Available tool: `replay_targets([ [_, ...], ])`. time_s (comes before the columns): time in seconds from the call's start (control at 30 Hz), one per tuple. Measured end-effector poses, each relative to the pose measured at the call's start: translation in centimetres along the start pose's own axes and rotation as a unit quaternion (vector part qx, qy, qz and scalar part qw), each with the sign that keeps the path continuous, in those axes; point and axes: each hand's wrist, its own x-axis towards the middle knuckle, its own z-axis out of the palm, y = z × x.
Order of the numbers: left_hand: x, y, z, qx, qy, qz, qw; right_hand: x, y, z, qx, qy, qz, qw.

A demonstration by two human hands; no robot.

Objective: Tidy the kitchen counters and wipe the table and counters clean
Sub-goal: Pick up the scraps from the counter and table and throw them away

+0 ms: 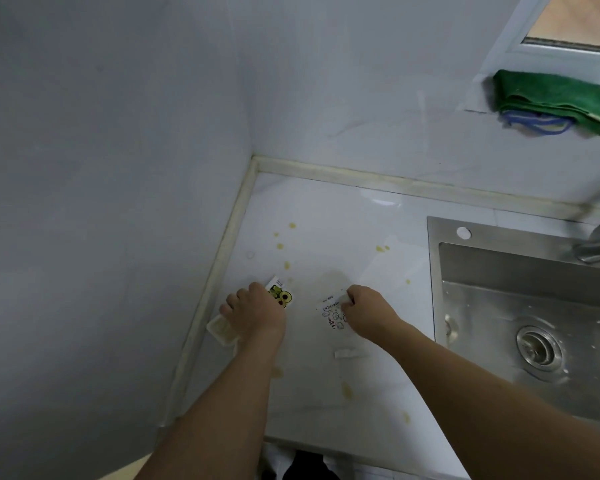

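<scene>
Barely begun, by my reading: yellow drips dot the white surface from the near edge to the far corner, unwiped. A torn scrap lies near. The left hand has its fingers curled over a printed packet and a small plastic tub, contents unclear. The right hand pinches a white wrapper. At right, the steel sink holds only droplets. A green cloth waits on the far ledge.

Two bare forearms, no sleeves, left hand and right hand without gloves, rings or watch
</scene>
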Motion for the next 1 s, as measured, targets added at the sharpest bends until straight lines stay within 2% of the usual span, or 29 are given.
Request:
replay_targets([
  [0.17,0.9,0.2,0.1,-0.043,-0.014,-0.028,0.999,0.5,0.1,0.6,-0.011,0.001,-0.002,1.000],
  [0.43,1.5,0.7,0.3,-0.054,-0.048,-0.045,0.996,1.2,0.3,1.2,-0.036,-0.004,-0.007,0.999],
  [0.67,1.3,0.9,0.8,0.014,0.004,0.027,1.000,0.9,1.3,1.4,-0.075,-0.025,-0.010,0.997],
  [1.0,0.1,1.2,1.4,-0.014,-0.006,-0.020,1.000,0.1,2.8,1.2,-0.075,-0.020,-0.006,0.997],
])
